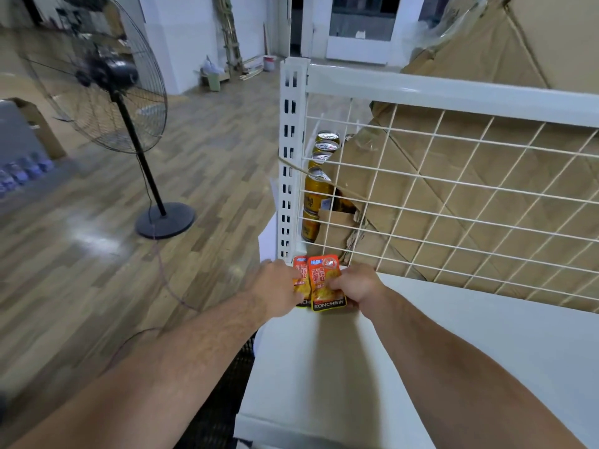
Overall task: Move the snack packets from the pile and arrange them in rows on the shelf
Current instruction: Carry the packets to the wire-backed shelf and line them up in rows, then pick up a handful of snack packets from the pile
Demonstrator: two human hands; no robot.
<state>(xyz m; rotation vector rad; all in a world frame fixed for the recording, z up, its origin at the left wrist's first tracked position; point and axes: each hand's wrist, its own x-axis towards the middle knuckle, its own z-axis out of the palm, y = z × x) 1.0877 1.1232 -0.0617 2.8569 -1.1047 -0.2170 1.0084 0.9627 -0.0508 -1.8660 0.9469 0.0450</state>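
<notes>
your right hand point(356, 286) pinches the right packet point(325, 283) at its right edge, fingers curled onto it. your left hand point(275, 286) covers part of the left packet point(300, 275); i cannot tell whether it grips or only presses. both packets sit side by side, touching, at the shelf's point(421, 345) back left corner, just before the wire mesh point(453, 205)

Two orange foil snack packets point(325, 278) sit side by side at my white metal shelf's point(421, 338) back-left corner, before its white wire grid point(453, 205).
</notes>
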